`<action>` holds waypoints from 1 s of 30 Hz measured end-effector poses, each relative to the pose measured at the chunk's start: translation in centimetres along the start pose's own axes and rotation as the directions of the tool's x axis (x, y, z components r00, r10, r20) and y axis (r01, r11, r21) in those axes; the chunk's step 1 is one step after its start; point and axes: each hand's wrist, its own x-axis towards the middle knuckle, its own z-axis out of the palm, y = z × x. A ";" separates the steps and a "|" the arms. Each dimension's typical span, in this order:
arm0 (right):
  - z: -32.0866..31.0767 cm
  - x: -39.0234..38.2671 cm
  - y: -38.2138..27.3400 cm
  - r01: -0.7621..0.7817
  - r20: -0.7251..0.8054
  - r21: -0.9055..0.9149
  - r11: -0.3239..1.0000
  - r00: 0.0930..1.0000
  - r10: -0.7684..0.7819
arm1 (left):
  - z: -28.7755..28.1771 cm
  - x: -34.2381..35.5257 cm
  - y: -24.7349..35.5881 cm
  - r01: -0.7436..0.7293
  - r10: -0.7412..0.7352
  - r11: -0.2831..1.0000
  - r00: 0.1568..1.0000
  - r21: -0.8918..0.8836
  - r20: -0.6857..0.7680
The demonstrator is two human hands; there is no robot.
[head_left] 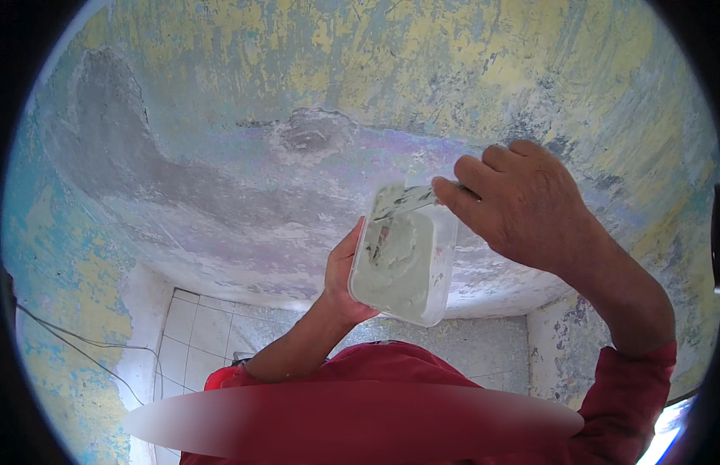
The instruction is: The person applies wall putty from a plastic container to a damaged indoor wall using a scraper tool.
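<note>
My left hand [347, 267] is wrapped round the left side of a clear rectangular plastic tub [439, 288], which is tilted so its inside shows. Pale grey-green paste [395, 267] coats the tub's bottom and walls. At the upper rim, a flat putty knife [410, 201] smeared with the same paste lies across the tub's far edge. The fingers of my right hand [507, 205] close on its right end, and they hide whatever handle it has.
A wall [422, 85] with flaking yellow, blue and lilac paint stands ahead, with grey patches [313, 136] on it. Thin cables [96, 341] hang at the left. White floor tiles [209, 329] show below, beside a corner.
</note>
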 end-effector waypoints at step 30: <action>0.9 -1.5 -0.5 -0.011 0.005 0.244 0.970 1.000 0.010 | -1.1 0.2 0.4 -0.071 0.071 0.995 0.997 0.070 0.012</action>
